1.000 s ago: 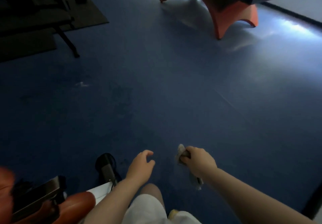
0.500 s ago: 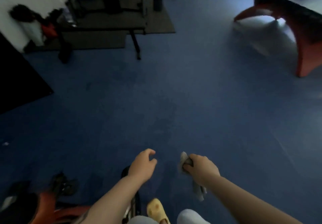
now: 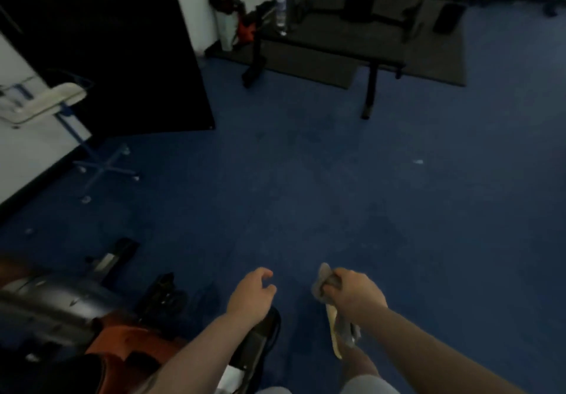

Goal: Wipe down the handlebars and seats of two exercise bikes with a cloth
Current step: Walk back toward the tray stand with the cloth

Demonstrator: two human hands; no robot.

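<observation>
Down low in the view, the cloth (image 3: 332, 308) is bunched in the right hand (image 3: 356, 294), whose fingers are curled tight round it; a crumpled grey end sticks up above the fist and a longer, paler strip hangs limp below it. Just beside it the left hand (image 3: 252, 297) hangs loose and holds nothing, fingers half curled. Under the left forearm sits an exercise bike (image 3: 92, 317), with a rounded dark grey housing, glossy orange body and a black pedal (image 3: 164, 295), blurred and dim. Both hands are clear of it. Ahead lies bare blue floor (image 3: 306, 194), matt and slightly speckled. Well beyond stand a black bench (image 3: 330, 46) on a dark mat (image 3: 428, 66), a clear bottle (image 3: 281, 15) on the bench, and at the left a wheeled blue stand (image 3: 101, 167) against the white wall.
</observation>
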